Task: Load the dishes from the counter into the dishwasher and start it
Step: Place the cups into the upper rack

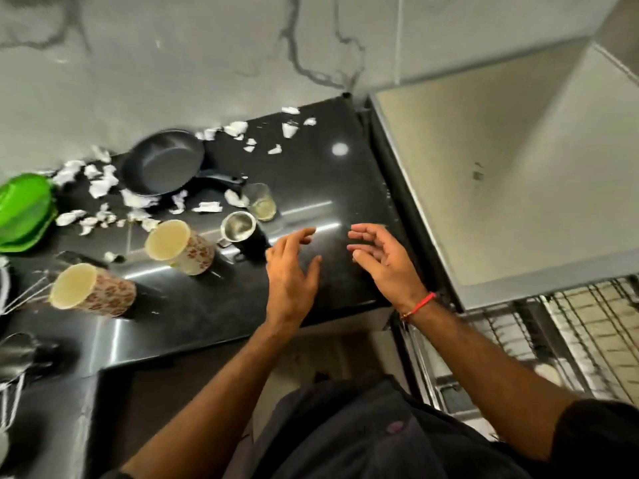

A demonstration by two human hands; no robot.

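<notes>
On the black counter (321, 181) stand a black frying pan (162, 164), a clear glass (261, 202), a steel mug (238, 228) and two floral cups (179, 245) (91, 292). Green plates (24, 212) lie at the far left. My left hand (292, 271) hovers over the counter just right of the steel mug, fingers relaxed and holding nothing. My right hand (382, 257) hovers near the counter's right edge, fingers loosely curled and empty. The dishwasher's wire rack (560, 326) shows at the lower right, below the steel top (518, 167).
Torn white paper scraps (103, 183) are scattered around the pan and along the back of the counter. A dark utensil (20, 354) and wire items sit at the left edge. The marble wall (207, 57) backs the counter.
</notes>
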